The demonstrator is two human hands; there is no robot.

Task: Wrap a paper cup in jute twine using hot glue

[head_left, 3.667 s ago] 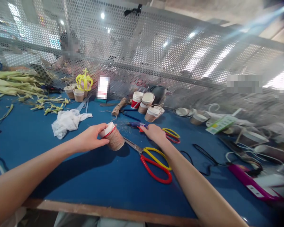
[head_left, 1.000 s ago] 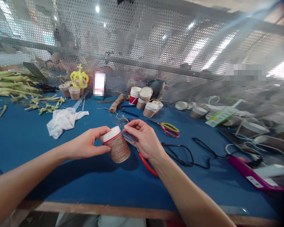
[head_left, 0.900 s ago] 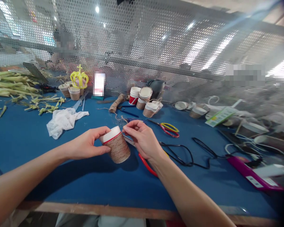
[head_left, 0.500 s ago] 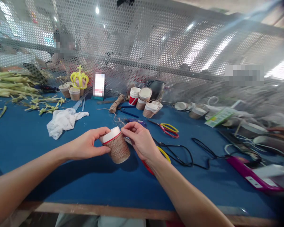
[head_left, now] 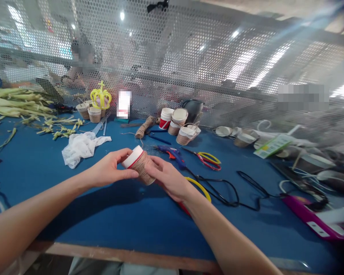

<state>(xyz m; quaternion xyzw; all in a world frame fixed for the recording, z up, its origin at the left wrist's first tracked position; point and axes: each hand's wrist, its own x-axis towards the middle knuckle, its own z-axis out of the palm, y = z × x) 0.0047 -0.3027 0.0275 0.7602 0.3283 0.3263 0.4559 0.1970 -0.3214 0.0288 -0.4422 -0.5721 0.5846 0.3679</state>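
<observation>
Both hands hold a paper cup [head_left: 141,168], tilted above the blue table. Brown twine is wound around most of its side; a white band with a thin red line stays bare at one end. My left hand [head_left: 110,168] grips the white end between thumb and fingers. My right hand [head_left: 169,177] is closed around the twine-covered end, its fingertips partly hidden behind the cup. A strand of twine rises from the cup toward a twine skein [head_left: 144,127] behind it. Just beyond my right hand lies a blue glue gun [head_left: 172,153].
Yellow-and-red scissors [head_left: 208,159] lie right of the glue gun, and a yellow handle [head_left: 200,188] shows beside my right forearm. Several cups [head_left: 180,115] stand near the mesh screen [head_left: 172,49]. White cloth [head_left: 80,149] lies left; a purple power strip [head_left: 312,219] with black cable sits right.
My right hand has shifted from pinching at the cup's upper edge to wrapping around its twine-covered side. The cup has tilted further and risen slightly. The glue gun shows more fully.
</observation>
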